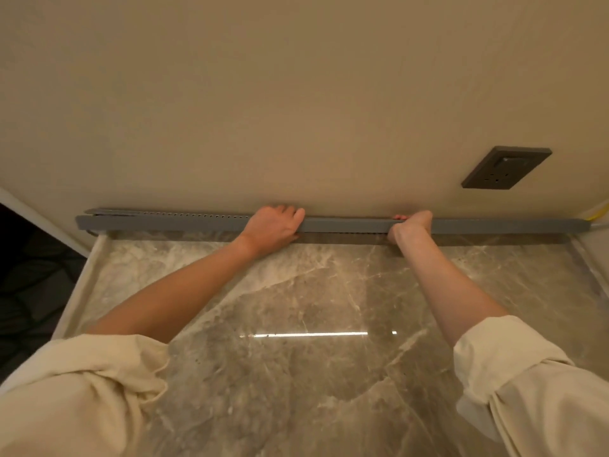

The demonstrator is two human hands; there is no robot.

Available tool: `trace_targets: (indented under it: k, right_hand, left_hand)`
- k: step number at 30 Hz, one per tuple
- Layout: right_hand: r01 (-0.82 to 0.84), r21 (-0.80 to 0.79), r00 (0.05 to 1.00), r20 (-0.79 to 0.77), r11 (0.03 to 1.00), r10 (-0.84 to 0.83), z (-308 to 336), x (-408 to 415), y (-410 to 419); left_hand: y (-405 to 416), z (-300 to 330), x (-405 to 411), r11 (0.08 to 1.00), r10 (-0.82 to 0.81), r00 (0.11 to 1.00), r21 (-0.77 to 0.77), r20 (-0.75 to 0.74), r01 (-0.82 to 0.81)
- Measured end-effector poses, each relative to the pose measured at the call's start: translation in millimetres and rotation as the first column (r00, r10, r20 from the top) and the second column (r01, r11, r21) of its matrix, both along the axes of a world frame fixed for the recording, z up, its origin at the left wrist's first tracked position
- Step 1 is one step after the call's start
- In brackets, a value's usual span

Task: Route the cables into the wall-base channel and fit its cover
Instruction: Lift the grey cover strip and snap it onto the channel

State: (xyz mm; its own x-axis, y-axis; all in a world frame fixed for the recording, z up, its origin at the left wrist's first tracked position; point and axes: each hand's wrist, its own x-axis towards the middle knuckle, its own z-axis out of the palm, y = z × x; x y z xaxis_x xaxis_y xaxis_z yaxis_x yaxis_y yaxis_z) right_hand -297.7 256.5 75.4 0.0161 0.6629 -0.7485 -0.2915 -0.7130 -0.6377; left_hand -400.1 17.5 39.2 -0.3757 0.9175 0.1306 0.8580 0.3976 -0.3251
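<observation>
A long grey slotted channel (197, 215) runs along the foot of the beige wall. Its grey cover (346, 224) lies over it from end to end; at the far left the channel's toothed edge shows behind the cover. My left hand (273, 227) grips the cover near the middle, fingers curled over its top. My right hand (410, 225) grips it a little to the right, fingers wrapped over the top edge. A yellow cable (598, 213) and a white one enter the channel's right end. Any cables inside are hidden.
A dark grey wall socket (506, 168) sits on the wall above the channel's right part. The glossy marble floor (296, 324) stretches towards me. A pale stone edge (82, 285) borders the floor on the left, with a dark area beyond it.
</observation>
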Motion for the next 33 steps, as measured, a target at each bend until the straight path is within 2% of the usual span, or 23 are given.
trace_targets:
  k: [3, 6, 10, 12, 13, 14, 15, 16, 17, 18, 19, 20, 21, 23, 25, 28, 31, 33]
  right_hand:
    - [-0.024, 0.015, 0.999, 0.025, 1.0, 0.024, 2.1, 2.6, -2.1]
    - [-0.125, 0.055, 0.99, 0.076, 0.991, 0.121, 1.0, 3.2, -9.5]
    - [-0.354, 0.03, 0.902, 0.274, 0.935, 0.333, -3.1, 5.5, -36.6]
    - [-0.463, 0.059, 0.786, 0.488, 0.885, 0.379, -8.8, 7.5, -64.0]
    - [-0.499, 0.138, 0.742, 0.578, 0.856, 0.339, -10.2, 8.9, -79.1]
    - [-0.538, 0.287, 0.737, 0.617, 0.793, 0.277, -10.0, 10.4, -93.2]
    - [-0.588, 0.476, 0.758, 0.608, 0.654, 0.238, -11.0, 11.1, -105.2]
    - [-0.657, 0.607, 0.744, 0.618, 0.447, 0.254, -10.9, 11.9, -114.9]
    - [-0.744, 0.638, 0.667, 0.685, 0.201, 0.293, -11.4, 10.5, -121.4]
    - [-0.821, 0.568, 0.53, 0.797, -0.062, 0.288, -10.2, 7.6, -126.2]
    - [-0.863, 0.404, 0.36, 0.913, -0.303, 0.194, -9.6, 3.7, -128.7]
    - [-0.853, 0.193, 0.209, 0.978, -0.485, 0.021, -9.6, -1.4, -130.1]
    - [-0.806, -0.001, 0.108, 0.983, -0.592, -0.149, -11.1, -6.8, -131.3]
    - [-0.713, -0.225, 0.014, 0.942, -0.664, -0.335, -15.1, -17.7, -137.0]
    - [-0.672, -0.302, -0.006, 0.915, -0.677, -0.403, -19.7, -26.3, -142.0]
    - [-0.668, -0.326, -0.012, 0.903, -0.669, -0.429, -21.7, -33.8, -142.2]
    - [-0.664, -0.333, -0.014, 0.901, -0.67, -0.434, -23.9, -34.8, -141.6]
    - [-0.659, -0.346, -0.025, 0.898, -0.668, -0.44, -25.1, -33.5, -140.8]
  left_hand:
    - [-35.8, 1.5, -16.1, 0.999, 0.045, 0.996, 0.018, -0.072, -0.044]
    - [-47.3, 1.4, -21.5, 0.999, 0.041, 0.988, 0.008, -0.149, -0.04]
    - [-42.9, -0.6, -17.6, 1.0, 0.029, 0.988, 0.014, -0.154, -0.027]
    - [-40.8, -1.6, -16.1, 0.999, 0.04, 0.989, 0.007, -0.141, -0.039]
    - [-40.6, -1.6, -15.9, 0.999, 0.042, 0.99, 0.004, -0.133, -0.042]
    - [-40.7, -1.1, -15.8, 0.999, 0.045, 0.992, -0.004, -0.12, -0.046]
    - [-41.7, -0.7, -16.1, 0.999, 0.046, 0.992, -0.015, -0.115, -0.048]
    - [-41.8, 0.0, -16.3, 0.999, 0.043, 0.993, -0.023, -0.113, -0.046]
    - [-41.9, 0.3, -16.7, 0.999, 0.039, 0.993, -0.025, -0.112, -0.042]
    - [-41.8, 0.5, -16.8, 0.999, 0.036, 0.993, -0.021, -0.111, -0.039]
    - [-41.5, 0.0, -16.5, 0.999, 0.035, 0.993, -0.014, -0.114, -0.037]
    - [-41.4, 0.3, -16.5, 0.999, 0.035, 0.992, -0.003, -0.12, -0.035]
    - [-40.7, 0.8, -16.2, 1.0, 0.032, 0.992, 0.005, -0.125, -0.031]
    - [-41.3, 0.8, -15.7, 1.0, 0.015, 0.989, 0.014, -0.148, -0.013]
    - [-41.1, 0.2, -14.1, 1.0, 0.004, 0.988, 0.013, -0.155, -0.002]
    - [-42.7, 1.7, -13.5, 0.999, 0.045, 0.993, 0.024, -0.108, -0.043]
    - [-49.5, 0.5, -17.2, 0.995, 0.095, 0.989, 0.016, 0.109, -0.098]
    - [-67.1, 1.1, -23.2, 0.991, 0.118, 0.98, 0.044, 0.16, -0.126]
